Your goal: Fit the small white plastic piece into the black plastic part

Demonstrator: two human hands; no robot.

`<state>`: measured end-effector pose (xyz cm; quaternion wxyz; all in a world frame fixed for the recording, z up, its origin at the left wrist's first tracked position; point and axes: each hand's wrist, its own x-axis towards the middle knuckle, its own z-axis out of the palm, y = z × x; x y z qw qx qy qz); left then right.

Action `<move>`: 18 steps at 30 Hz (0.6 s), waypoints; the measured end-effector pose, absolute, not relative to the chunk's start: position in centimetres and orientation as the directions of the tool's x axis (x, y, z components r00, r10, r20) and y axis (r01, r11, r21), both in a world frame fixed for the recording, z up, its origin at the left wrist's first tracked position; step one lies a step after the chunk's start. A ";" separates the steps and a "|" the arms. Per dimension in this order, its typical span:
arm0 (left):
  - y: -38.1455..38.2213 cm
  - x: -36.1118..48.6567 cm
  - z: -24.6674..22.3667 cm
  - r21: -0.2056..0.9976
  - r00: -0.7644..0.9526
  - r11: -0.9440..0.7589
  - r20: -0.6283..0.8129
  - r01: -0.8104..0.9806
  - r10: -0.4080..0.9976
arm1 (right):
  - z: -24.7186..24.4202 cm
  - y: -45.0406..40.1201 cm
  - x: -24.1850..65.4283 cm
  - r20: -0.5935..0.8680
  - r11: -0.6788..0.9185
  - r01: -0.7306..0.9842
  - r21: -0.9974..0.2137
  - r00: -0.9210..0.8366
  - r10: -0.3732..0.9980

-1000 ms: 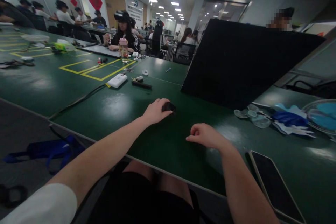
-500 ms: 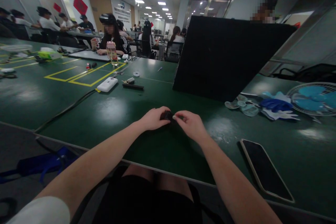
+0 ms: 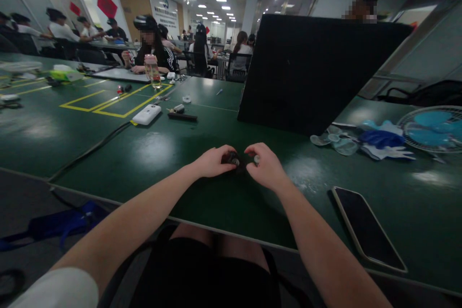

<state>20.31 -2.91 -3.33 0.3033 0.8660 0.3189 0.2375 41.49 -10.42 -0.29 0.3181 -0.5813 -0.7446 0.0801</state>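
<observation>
Just above the green table [image 3: 202, 192], my left hand [image 3: 213, 161] is closed around a small dark object [image 3: 231, 158] with a greyish round end facing right. Its exact kind is too small to make out. A short gap to the right separates it from my right hand [image 3: 266, 166], whose thumb and forefinger are parted. A small whitish round piece [image 3: 257, 159] sits in the curl of that hand, apparently held by the other fingers, which are mostly hidden.
A large black panel [image 3: 310, 72] stands tilted beyond my hands. To the right lie a phone [image 3: 368, 226], pale fan blades [image 3: 335, 139], gloves [image 3: 384, 139] and a fan [image 3: 433, 127]. Left are a white box [image 3: 147, 114] and a dark bar [image 3: 182, 117]. A person [image 3: 151, 48] sits opposite.
My right hand has drawn slightly right, away from the dark object, and its thumb and forefinger have spread. The whitish piece has gone with it. My left hand keeps its hold.
</observation>
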 end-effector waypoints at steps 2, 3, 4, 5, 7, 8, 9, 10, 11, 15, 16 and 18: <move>-2.9 20.3 -3.3 0.673 0.683 -0.608 0.205 0.422 0.701 | 0.0 -10.8 40.8 0.300 0.318 0.811 -0.491 -0.185 0.936; -2.9 20.3 -3.2 0.669 0.682 -0.607 0.201 0.429 0.703 | 0.1 -10.9 40.6 0.268 0.322 0.809 -0.492 -0.211 0.940; -2.9 20.3 -3.2 0.662 0.678 -0.609 0.203 0.437 0.707 | 0.1 -11.0 40.4 0.250 0.331 0.805 -0.493 -0.234 0.940; -2.8 20.3 -3.2 0.652 0.673 -0.614 0.209 0.445 0.710 | 0.1 -11.1 40.4 0.247 0.345 0.801 -0.490 -0.252 0.936; -2.7 20.2 -3.2 0.631 0.659 -0.626 0.232 0.458 0.716 | -0.1 -11.1 40.6 0.277 0.363 0.803 -0.473 -0.256 0.926; -2.7 20.2 -3.2 0.622 0.652 -0.631 0.241 0.465 0.718 | -0.2 -11.0 40.8 0.299 0.358 0.810 -0.464 -0.237 0.924; -2.7 20.1 -3.1 0.613 0.649 -0.635 0.247 0.470 0.720 | -0.3 -10.9 41.0 0.324 0.342 0.820 -0.459 -0.204 0.924; -2.7 20.1 -3.0 0.605 0.650 -0.639 0.248 0.475 0.719 | -0.3 -10.9 41.1 0.349 0.319 0.828 -0.462 -0.161 0.923; -2.8 20.1 -2.9 0.597 0.653 -0.643 0.247 0.479 0.716 | -0.4 -10.8 41.3 0.371 0.291 0.831 -0.474 -0.111 0.922; -3.1 20.3 -2.6 0.576 0.663 -0.662 0.256 0.480 0.704 | -0.4 -10.5 41.1 0.405 0.226 0.794 -0.564 0.027 0.914; -3.1 20.4 -2.7 0.582 0.663 -0.659 0.255 0.477 0.704 | -0.4 -10.3 40.8 0.415 0.236 0.788 -0.569 0.028 0.909; -3.0 20.6 -2.8 0.610 0.658 -0.639 0.241 0.469 0.713 | -0.5 -9.9 40.1 0.451 0.271 0.785 -0.557 0.011 0.893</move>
